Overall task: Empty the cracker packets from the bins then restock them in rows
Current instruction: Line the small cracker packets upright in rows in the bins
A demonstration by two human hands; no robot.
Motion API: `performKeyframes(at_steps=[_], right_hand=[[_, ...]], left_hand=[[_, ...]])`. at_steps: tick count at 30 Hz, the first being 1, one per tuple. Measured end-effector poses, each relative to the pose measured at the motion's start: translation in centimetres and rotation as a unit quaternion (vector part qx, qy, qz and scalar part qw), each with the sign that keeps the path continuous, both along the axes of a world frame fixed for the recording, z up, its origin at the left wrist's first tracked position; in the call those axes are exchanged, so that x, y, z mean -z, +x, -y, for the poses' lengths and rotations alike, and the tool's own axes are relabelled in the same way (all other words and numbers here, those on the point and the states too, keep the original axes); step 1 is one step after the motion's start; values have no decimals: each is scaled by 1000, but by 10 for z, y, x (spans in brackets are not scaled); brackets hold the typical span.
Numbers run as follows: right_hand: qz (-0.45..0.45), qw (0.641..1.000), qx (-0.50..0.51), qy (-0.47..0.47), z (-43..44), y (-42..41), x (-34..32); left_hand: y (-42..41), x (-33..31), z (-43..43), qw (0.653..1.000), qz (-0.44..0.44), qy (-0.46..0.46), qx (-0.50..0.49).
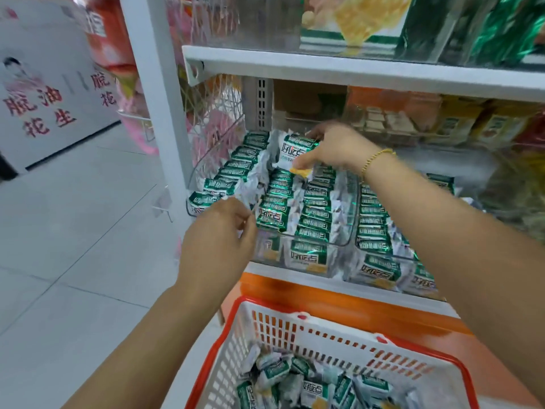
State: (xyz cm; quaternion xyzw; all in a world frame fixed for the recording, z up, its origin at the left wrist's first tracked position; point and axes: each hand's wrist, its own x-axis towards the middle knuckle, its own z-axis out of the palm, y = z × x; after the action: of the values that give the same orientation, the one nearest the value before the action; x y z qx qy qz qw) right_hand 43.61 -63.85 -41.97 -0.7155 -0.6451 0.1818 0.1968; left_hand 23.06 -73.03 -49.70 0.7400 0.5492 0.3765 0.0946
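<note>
Pinching one green-and-white foil cracker packet (295,151) at the back of the clear plastic bin (309,242): right grip (339,149); left grip (218,240) curled beside the front packets, hold unclear.

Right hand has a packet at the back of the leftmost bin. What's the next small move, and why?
Probably set the packet in the right hand down on edge behind the middle row of the clear bin. The packets there stand on edge, the held one hovers at that row's rear, and the basket holds more.
</note>
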Motion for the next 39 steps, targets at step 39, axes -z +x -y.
performKeyframes(at_steps=[39], right_hand=[[117, 924, -195, -308, 222, 40, 182]], left_hand=[[27, 123, 92, 834, -314, -381, 248]])
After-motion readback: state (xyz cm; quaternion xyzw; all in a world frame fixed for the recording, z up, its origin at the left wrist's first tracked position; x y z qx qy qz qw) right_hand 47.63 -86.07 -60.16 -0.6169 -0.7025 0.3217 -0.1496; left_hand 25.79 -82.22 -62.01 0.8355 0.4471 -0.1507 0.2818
